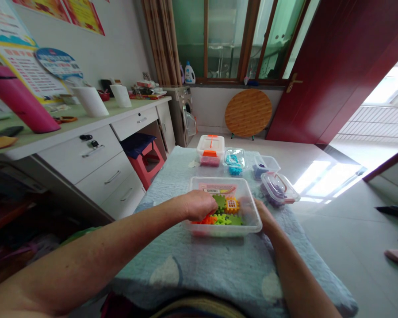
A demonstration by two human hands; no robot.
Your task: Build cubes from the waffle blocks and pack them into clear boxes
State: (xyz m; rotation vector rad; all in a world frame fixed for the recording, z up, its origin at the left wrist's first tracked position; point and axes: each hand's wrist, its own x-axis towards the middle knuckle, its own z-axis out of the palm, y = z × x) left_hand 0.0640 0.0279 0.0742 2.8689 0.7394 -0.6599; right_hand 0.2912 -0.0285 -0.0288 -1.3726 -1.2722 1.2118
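A clear plastic box (219,231) stands on the cloth-covered table in front of me, holding toothed building blocks. Inside it lie orange-red blocks (208,219), light green blocks (228,219), a dark green block (220,203) and a yellow-orange block with a white window (232,204). My left hand (200,205) reaches over the left side into the box, fingers curled down at the blocks. Its fingertips are hidden, so what they hold does not show. My right hand (261,213) grips the box at its right wall, with the fingers blurred behind the plastic.
Behind the box stand an orange-clipped container (211,145), a container of blue pieces (234,161) and an open container of purple pieces (268,164). A lidded container (280,187) sits at the table's right edge. A red stool (149,163) and drawers (109,170) are left.
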